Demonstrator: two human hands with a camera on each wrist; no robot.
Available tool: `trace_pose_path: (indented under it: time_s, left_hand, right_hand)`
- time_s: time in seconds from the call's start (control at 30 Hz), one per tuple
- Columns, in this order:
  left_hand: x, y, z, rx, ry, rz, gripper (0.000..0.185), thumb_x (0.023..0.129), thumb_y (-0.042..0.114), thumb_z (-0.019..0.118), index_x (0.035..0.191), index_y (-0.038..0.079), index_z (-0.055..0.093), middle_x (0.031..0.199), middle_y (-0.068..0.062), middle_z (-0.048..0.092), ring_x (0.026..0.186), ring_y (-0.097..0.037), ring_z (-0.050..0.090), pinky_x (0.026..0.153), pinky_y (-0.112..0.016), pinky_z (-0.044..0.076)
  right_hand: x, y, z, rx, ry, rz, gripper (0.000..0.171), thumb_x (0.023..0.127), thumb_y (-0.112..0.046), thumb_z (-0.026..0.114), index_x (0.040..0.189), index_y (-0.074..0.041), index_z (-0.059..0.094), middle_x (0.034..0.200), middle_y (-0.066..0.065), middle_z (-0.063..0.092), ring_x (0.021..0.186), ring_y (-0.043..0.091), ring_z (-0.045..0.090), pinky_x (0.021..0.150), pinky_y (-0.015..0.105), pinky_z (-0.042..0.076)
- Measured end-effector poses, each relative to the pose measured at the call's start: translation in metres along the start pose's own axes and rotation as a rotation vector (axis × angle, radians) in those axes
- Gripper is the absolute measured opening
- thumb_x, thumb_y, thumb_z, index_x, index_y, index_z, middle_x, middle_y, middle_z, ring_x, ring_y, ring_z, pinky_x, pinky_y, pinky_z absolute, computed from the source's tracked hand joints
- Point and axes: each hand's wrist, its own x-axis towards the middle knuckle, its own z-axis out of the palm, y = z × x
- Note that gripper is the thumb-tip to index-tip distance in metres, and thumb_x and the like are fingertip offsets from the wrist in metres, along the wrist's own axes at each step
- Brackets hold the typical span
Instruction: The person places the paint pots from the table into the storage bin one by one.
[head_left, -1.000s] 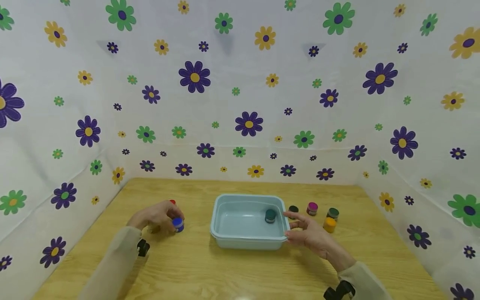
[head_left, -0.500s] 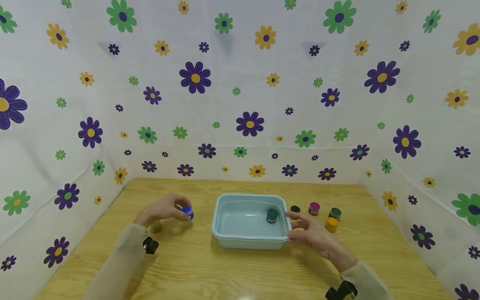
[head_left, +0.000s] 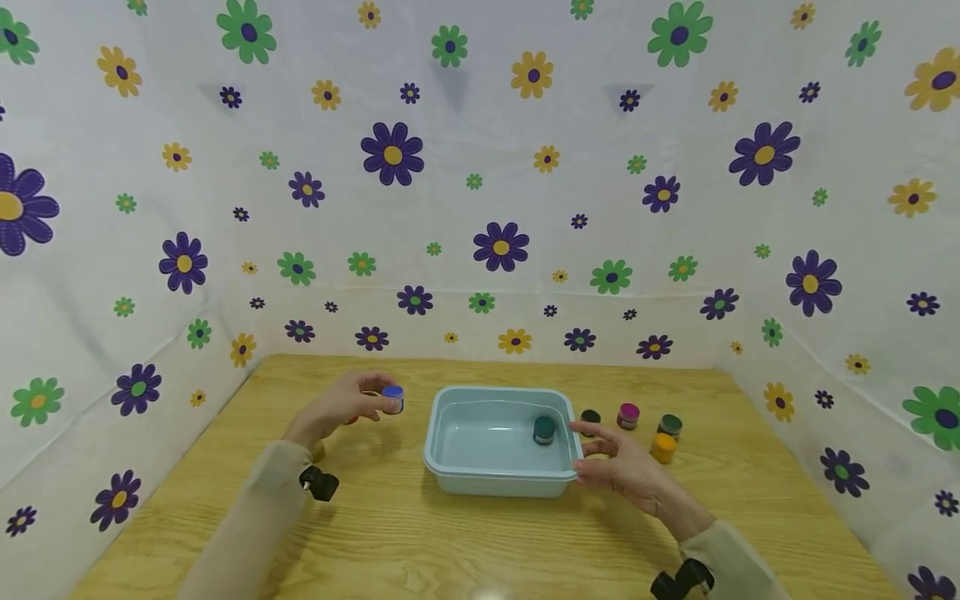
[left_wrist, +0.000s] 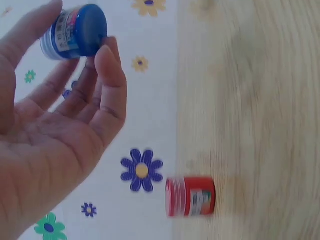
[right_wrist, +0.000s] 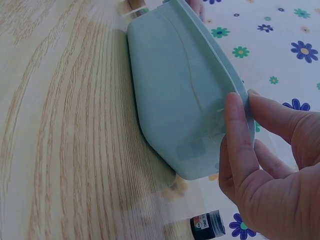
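My left hand [head_left: 348, 402] holds a small blue paint jar [head_left: 393, 398] between thumb and fingertips, raised over the table left of the tub. In the left wrist view this blue jar [left_wrist: 82, 31] is tilted, its label showing. A red paint jar [left_wrist: 191, 196] stands below that hand; in the head view the hand mostly covers it. My right hand [head_left: 626, 471] pinches the right rim of a pale blue plastic tub [head_left: 498, 485], thumb and finger on either side of the rim [right_wrist: 242, 95]. Inside the tub, toward its right end, sits a dark green paint jar [head_left: 543, 431].
Right of the tub stand a dark jar [head_left: 590, 419], a magenta jar [head_left: 628, 416], a green-lidded jar [head_left: 670, 427] and an orange jar [head_left: 663, 448]. A yellowish jar [head_left: 318, 451] is partly hidden by the left wrist. Flower-patterned sheeting [head_left: 442, 217] surrounds the wooden table [head_left: 405, 542].
My left hand has lifted the blue paint jar from the table and carried it up and rightward, toward the tub. The right hand stays on the tub's rim.
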Motion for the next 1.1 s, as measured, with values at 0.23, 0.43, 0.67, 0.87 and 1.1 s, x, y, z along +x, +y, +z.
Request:
trace_pose_path:
  time_s: [0.23, 0.43, 0.67, 0.87, 1.1]
  left_hand:
    - [0.006, 0.012, 0.013, -0.086, -0.024, -0.003, 0.047, 0.077, 0.031, 0.072, 0.114, 0.008, 0.053, 0.108, -0.015, 0.056, 0.097, -0.034, 0.055, 0.078, -0.043, 0.049]
    - [0.01, 0.025, 0.027, -0.103, 0.027, -0.021, 0.046, 0.077, 0.033, 0.072, 0.108, 0.005, 0.051, 0.104, -0.015, 0.058, 0.093, -0.025, 0.06, 0.074, -0.042, 0.05]
    - [0.015, 0.034, 0.041, -0.103, 0.082, -0.029, 0.048, 0.074, 0.035, 0.074, 0.105, 0.006, 0.052, 0.103, -0.013, 0.057, 0.089, -0.024, 0.06, 0.069, -0.037, 0.05]
    - [0.02, 0.044, 0.056, -0.047, 0.116, -0.026, 0.047, 0.072, 0.04, 0.074, 0.103, 0.009, 0.056, 0.1, -0.009, 0.059, 0.085, -0.024, 0.059, 0.07, -0.041, 0.049]
    - [0.028, 0.051, 0.074, -0.027, 0.118, -0.023, 0.043, 0.072, 0.041, 0.073, 0.104, 0.015, 0.061, 0.096, -0.004, 0.063, 0.091, -0.028, 0.059, 0.067, -0.038, 0.048]
  right_hand:
    - [-0.001, 0.001, -0.001, 0.005, 0.007, 0.0, 0.072, 0.078, -0.005, 0.069, 0.139, -0.005, 0.031, 0.11, 0.024, 0.042, 0.086, 0.025, 0.059, 0.084, 0.046, 0.047]
    - [0.0, 0.002, -0.001, 0.006, 0.013, 0.007, 0.071, 0.078, -0.005, 0.07, 0.139, -0.006, 0.033, 0.109, 0.023, 0.043, 0.085, 0.025, 0.06, 0.084, 0.046, 0.046]
    - [0.0, 0.001, -0.001, 0.017, 0.007, 0.006, 0.071, 0.078, -0.003, 0.069, 0.139, -0.006, 0.033, 0.11, 0.024, 0.042, 0.085, 0.025, 0.06, 0.084, 0.046, 0.047]
    - [-0.001, 0.0, -0.001, 0.007, 0.007, 0.002, 0.071, 0.078, -0.004, 0.069, 0.139, -0.005, 0.032, 0.11, 0.024, 0.042, 0.085, 0.025, 0.059, 0.084, 0.047, 0.046]
    - [-0.001, -0.001, -0.001, 0.001, 0.016, 0.007, 0.071, 0.078, -0.005, 0.069, 0.139, -0.005, 0.033, 0.11, 0.023, 0.042, 0.085, 0.025, 0.059, 0.084, 0.046, 0.046]
